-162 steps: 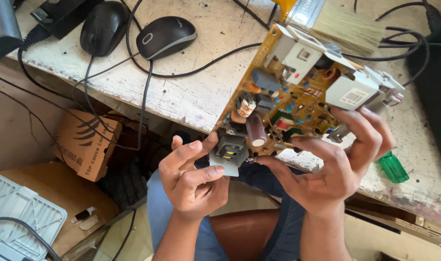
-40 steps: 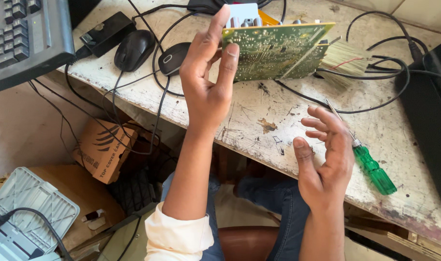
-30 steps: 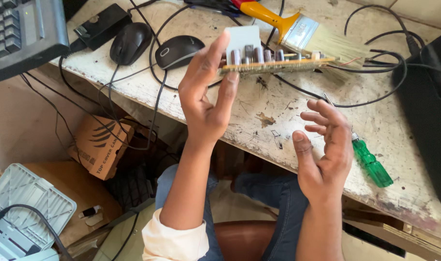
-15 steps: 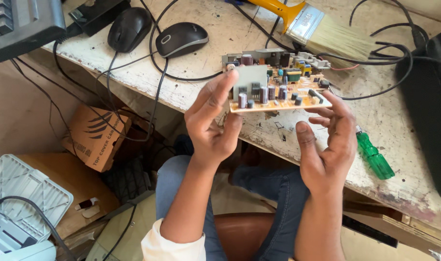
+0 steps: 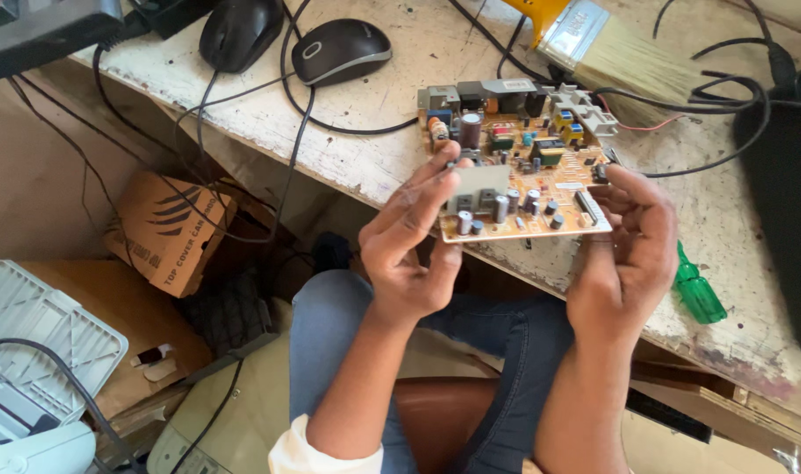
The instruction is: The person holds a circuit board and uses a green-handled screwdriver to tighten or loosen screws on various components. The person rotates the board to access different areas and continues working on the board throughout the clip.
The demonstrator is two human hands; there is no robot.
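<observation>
The circuit board point(image 5: 519, 167) is the reference item; it is held component side up over the near edge of the worn table point(image 5: 392, 149). The left hand point(image 5: 409, 250) grips the board's near left corner, thumb on top, fingers curled below. The right hand point(image 5: 629, 250) closes on its right edge. A green screwdriver point(image 5: 699, 294) lies right of the board. Two black mice point(image 5: 286, 39) lie beyond-left; a paintbrush point(image 5: 620, 48) lies beyond it.

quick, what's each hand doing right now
Left hand: closed on the near left corner of the circuit board.
Right hand: gripping the board's right edge.
</observation>
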